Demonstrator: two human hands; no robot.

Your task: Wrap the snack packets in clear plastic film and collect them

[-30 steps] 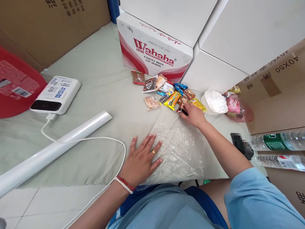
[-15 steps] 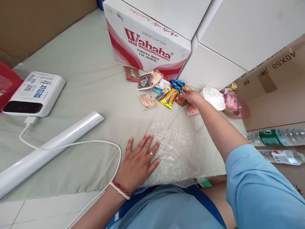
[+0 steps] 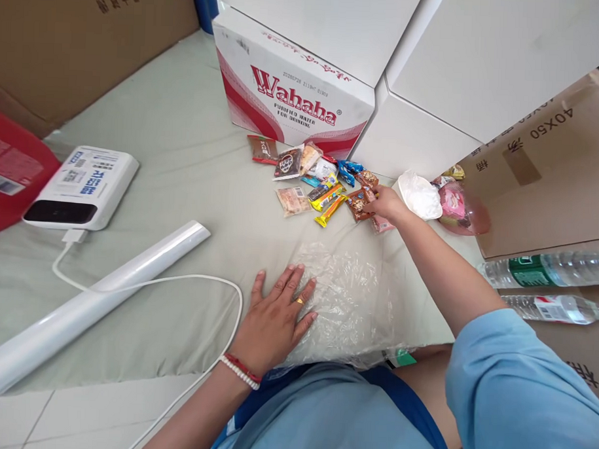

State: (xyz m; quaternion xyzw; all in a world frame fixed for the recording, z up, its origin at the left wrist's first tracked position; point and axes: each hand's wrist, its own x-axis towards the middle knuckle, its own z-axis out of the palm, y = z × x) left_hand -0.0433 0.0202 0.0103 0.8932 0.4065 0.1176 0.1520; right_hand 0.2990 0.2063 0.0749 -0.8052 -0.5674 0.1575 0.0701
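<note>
My left hand (image 3: 276,315) lies flat with fingers spread, its right side on a crinkled clear plastic bag (image 3: 350,305). My right hand (image 3: 386,204) reaches to the snack pile, its fingers closed on the edge of a brown snack packet (image 3: 358,204). Beside it are a pink packet (image 3: 382,224), partly under the hand, and a yellow snack bar (image 3: 330,211). Farther left lie a pale packet (image 3: 293,201), a dark packet (image 3: 288,163) and a brown-red packet (image 3: 262,149). Blue wrappers (image 3: 349,170) sit behind.
A Wahaha water carton (image 3: 294,93) stands behind the snacks. Right of my hand are a white bowl (image 3: 418,194) holding clear plastic and a pinkish transparent container (image 3: 462,210). A white device (image 3: 82,187), its cable (image 3: 199,277) and a long white tube (image 3: 105,296) lie left.
A yellow bar now lies apart, nearer me than the other yellow wrapper. My right hand and the brown packet have shifted slightly toward me. The left hand stays on the bag.
</note>
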